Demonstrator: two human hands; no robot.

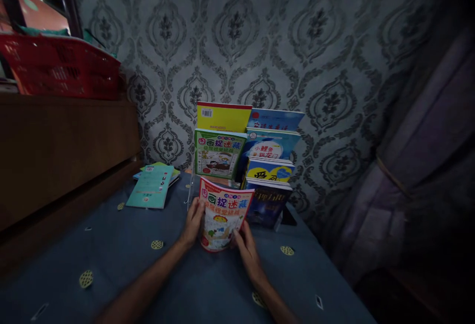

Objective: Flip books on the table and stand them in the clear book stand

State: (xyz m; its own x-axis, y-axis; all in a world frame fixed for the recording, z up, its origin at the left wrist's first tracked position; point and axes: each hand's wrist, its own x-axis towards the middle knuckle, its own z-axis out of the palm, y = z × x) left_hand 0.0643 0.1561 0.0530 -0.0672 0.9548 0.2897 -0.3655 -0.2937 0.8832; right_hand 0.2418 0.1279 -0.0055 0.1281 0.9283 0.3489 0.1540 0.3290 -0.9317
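Observation:
Between my two hands a red-bordered picture book (219,222) is held upright, its cover toward me and slightly bowed. My left hand (193,220) grips its left edge, and my right hand (245,245) has hold of the lower right edge. Just behind it stands a tiered book rack, partly hidden, with a clear edge (190,193) showing at the left. On its left side are a green-bordered book (218,156) and, higher up, a yellow book (223,117). The right side bears blue books (276,141), a yellow-and-blue one (269,170) and a dark blue one (269,205).
A small pile of books with a teal one (150,188) on top lies on the patterned dark cloth (122,259) to the left. Further left, a red basket (63,64) sits on a wooden cabinet (67,146). Patterned wallpaper rises behind; a tied curtain (393,180) hangs right.

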